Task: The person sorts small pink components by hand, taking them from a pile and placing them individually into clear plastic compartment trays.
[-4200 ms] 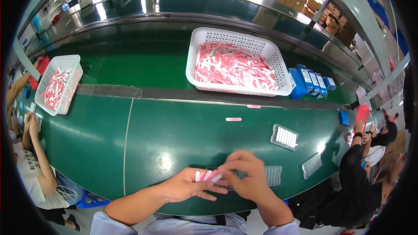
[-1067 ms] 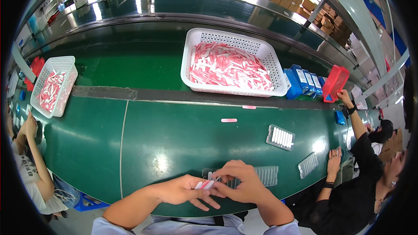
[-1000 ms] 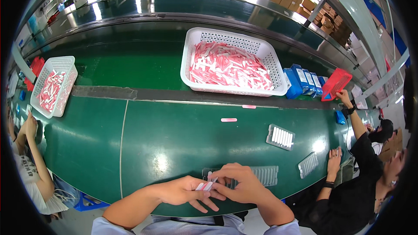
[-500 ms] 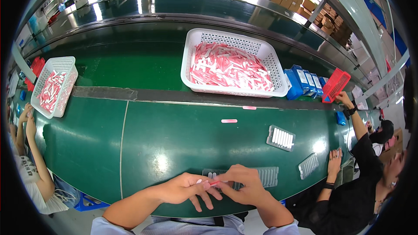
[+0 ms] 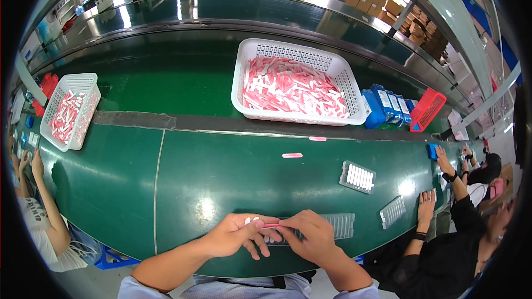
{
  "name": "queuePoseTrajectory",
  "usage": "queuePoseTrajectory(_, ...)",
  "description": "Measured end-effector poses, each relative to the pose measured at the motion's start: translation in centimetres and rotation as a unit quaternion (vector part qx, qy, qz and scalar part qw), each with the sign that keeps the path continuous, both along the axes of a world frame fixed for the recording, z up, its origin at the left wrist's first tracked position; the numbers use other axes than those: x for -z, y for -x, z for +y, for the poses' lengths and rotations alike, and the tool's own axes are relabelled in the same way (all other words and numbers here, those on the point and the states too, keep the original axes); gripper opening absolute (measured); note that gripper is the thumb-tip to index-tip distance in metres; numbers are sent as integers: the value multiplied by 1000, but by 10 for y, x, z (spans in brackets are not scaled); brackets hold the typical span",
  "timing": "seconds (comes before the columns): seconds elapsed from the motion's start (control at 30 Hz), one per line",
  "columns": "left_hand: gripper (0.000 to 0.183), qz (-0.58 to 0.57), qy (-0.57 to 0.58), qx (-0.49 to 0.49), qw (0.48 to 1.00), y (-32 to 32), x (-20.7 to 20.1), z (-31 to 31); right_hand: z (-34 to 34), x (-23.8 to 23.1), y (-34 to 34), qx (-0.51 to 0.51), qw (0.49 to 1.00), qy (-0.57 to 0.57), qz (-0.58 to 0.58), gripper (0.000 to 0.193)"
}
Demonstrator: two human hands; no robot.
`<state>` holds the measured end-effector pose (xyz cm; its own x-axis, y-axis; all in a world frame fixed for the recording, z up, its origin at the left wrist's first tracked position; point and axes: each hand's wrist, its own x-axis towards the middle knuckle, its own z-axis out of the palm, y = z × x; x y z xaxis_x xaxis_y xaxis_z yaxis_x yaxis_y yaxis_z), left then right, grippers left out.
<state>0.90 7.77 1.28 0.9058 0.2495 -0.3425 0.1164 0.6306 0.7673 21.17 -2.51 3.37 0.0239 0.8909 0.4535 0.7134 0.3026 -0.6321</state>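
Observation:
My left hand (image 5: 231,236) is closed on a thin pink strip (image 5: 270,225), and white pieces (image 5: 251,220) show between its fingers. My right hand (image 5: 309,236) pinches the strip's other end with thumb and index finger. Beneath both hands lies a clear ribbed plastic tray (image 5: 341,226), partly hidden by them; a few white pieces seem to sit at its left end. Ahead on the green table are two loose pink strips, one nearer (image 5: 292,155) and one farther (image 5: 317,139). Another clear tray (image 5: 358,177) to the right holds several white pieces.
A white basket (image 5: 293,117) full of pink and white strips stands ahead, with blue packets (image 5: 382,105) and a red basket (image 5: 428,111) beside it. A smaller white basket (image 5: 77,128) is at left. A clear tray (image 5: 393,211) lies near a co-worker's hand (image 5: 426,210). Someone sits at left.
My left hand has shifted slightly left, and more white pieces show in it. At right, a co-worker's hand has left the red basket and come down to a small blue packet.

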Motion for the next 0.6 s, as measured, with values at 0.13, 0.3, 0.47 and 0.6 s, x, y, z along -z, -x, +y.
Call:
queuePoseTrajectory(0.13,45,-3,-30,-27,999,1,5,-3,-3,3,0,21,999,28,41,14)
queuePoseTrajectory(0.3,42,-6,-41,-63,997,1,5,-4,-5,-5,-10,25,985,115,128,11)
queuePoseTrajectory(0.47,40,-7,-61,-58,996,0,2,-6,-8,-5,-18,-35,943,212,256,11)
queuePoseTrajectory(0.6,35,10,-92,-116,989,-2,-1,-7,-12,-6,-30,-2,942,196,272,10)
